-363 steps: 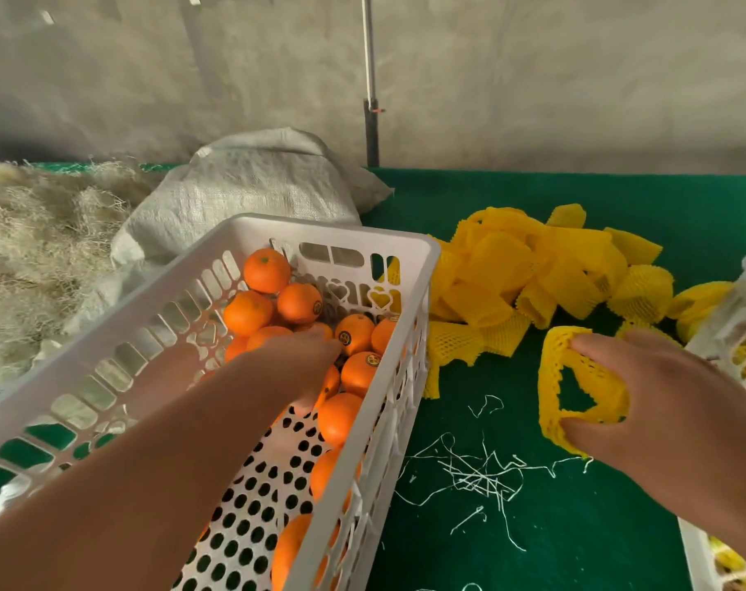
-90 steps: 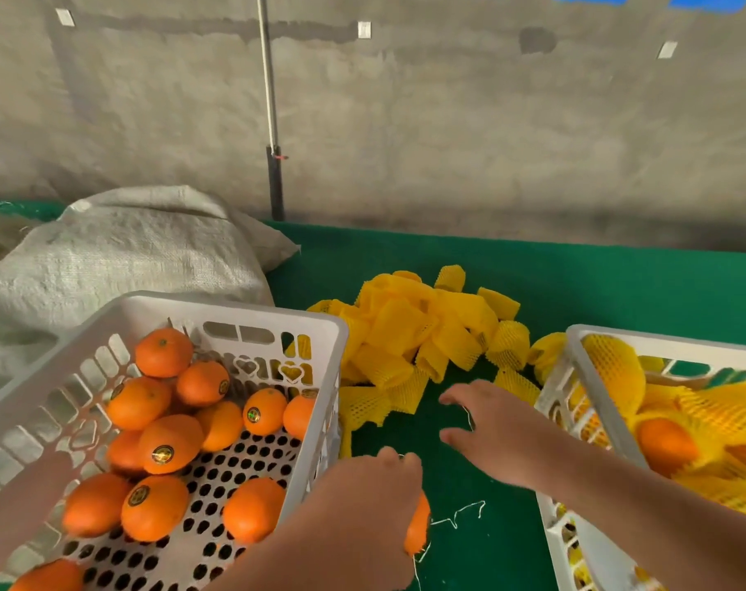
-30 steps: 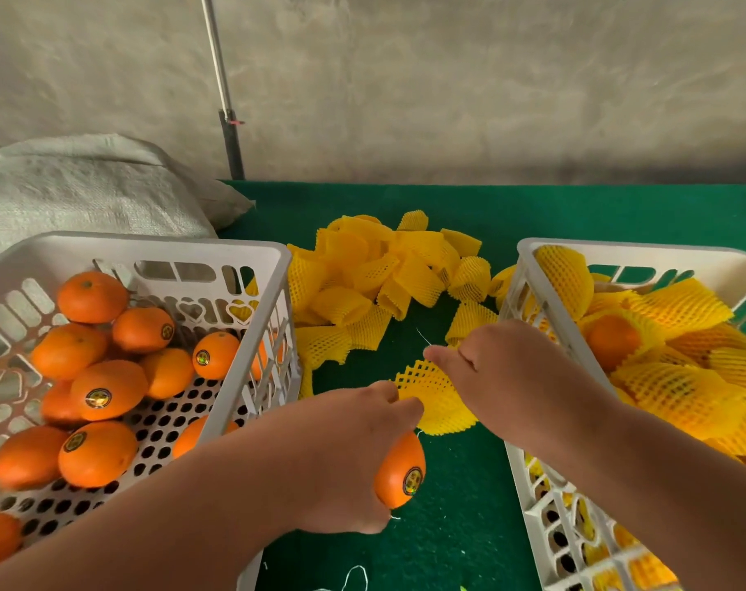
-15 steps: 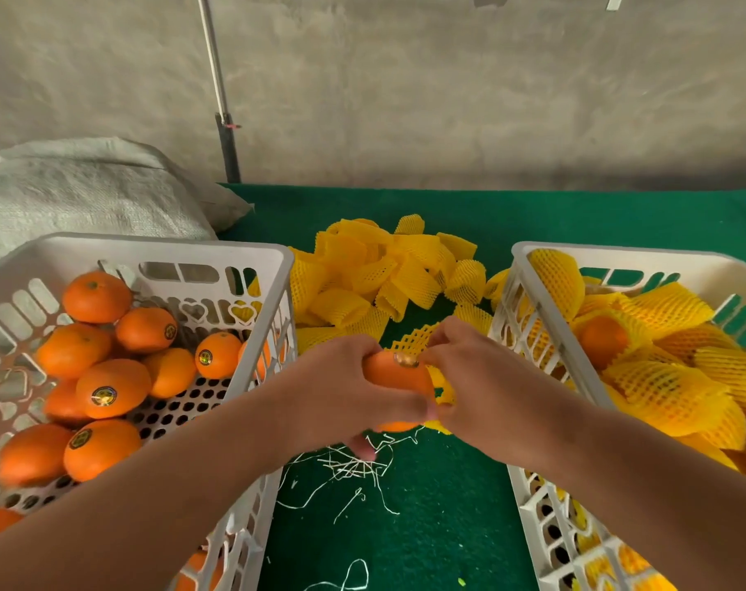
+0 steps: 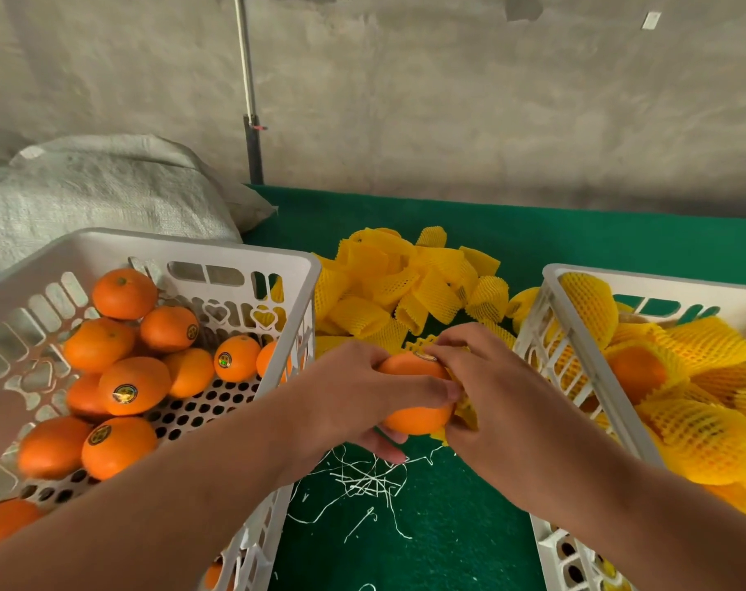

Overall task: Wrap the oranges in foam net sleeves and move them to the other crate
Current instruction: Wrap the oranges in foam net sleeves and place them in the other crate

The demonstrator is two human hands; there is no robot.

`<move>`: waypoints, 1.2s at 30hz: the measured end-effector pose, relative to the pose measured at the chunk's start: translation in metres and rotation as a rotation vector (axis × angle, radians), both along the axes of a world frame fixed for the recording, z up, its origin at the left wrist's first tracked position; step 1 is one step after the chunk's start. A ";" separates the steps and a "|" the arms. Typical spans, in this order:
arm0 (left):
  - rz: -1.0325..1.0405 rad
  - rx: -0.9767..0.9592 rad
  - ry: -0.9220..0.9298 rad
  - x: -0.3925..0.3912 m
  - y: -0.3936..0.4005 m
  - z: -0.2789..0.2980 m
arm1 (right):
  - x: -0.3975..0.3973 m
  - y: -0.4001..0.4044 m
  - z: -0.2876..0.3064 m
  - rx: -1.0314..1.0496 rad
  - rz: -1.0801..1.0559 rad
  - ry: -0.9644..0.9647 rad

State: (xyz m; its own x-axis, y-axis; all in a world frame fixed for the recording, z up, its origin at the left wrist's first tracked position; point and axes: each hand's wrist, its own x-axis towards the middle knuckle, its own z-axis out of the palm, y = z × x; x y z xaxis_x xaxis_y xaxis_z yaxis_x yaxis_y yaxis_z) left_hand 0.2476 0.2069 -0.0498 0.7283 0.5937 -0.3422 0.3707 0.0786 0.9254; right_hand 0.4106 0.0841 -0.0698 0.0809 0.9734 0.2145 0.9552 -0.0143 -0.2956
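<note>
The left hand (image 5: 354, 398) curls its grip round an orange (image 5: 416, 415) above the green desk (image 5: 448, 526) — the right hand (image 5: 486, 403) pinches a yellow foam net sleeve (image 5: 465, 413) against the fruit's right side. White crates flank the grip: loose oranges (image 5: 132, 383) left, wrapped oranges (image 5: 669, 377) right.

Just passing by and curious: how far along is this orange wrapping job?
Done: the right crate already holds a heap of wrapped oranges. In hand: the left hand grips a bare orange while the right hand works a yellow sleeve onto it. Left: about a dozen unwrapped oranges remain in the left crate.
</note>
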 end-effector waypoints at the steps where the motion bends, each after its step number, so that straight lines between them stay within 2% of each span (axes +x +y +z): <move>1: 0.001 -0.027 0.001 -0.001 0.001 0.000 | -0.001 0.000 0.000 -0.001 0.002 -0.001; 6: -0.041 -0.181 -0.048 -0.006 0.007 0.006 | 0.001 0.001 0.001 0.026 0.009 0.007; 10: -0.106 -0.235 -0.111 -0.007 0.010 0.010 | 0.000 -0.001 0.008 0.084 0.013 0.050; 13: -0.028 -0.223 -0.117 -0.004 0.011 0.008 | 0.000 -0.001 0.014 0.122 -0.057 0.059; 16: 0.124 -0.256 -0.156 -0.004 0.013 0.006 | 0.002 -0.003 0.015 0.077 -0.128 -0.022; 22: 0.351 -0.462 -0.296 -0.001 0.017 0.011 | -0.002 -0.003 0.018 -0.026 -0.042 -0.069; 26: 0.373 -0.548 -0.380 -0.003 0.016 0.017 | -0.001 -0.003 0.012 -0.155 0.000 -0.127; 28: 0.371 -0.588 -0.422 -0.003 0.016 0.021 | 0.003 -0.003 0.006 -0.158 -0.018 -0.114; 32: 0.357 -0.644 -0.491 -0.003 0.016 0.025 | -0.003 -0.001 0.003 -0.137 0.077 -0.080; 36: 0.330 -0.540 -0.476 -0.002 0.015 0.020 | -0.005 0.000 0.004 -0.120 0.070 0.018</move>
State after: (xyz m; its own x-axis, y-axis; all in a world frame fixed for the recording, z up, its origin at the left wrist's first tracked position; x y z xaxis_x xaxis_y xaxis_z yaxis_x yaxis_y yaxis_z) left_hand 0.2455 0.2220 -0.0299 0.6841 0.6451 -0.3404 -0.1764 0.5992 0.7810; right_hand 0.4055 0.0839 -0.0660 0.0148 0.9953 0.0956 0.9497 0.0159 -0.3126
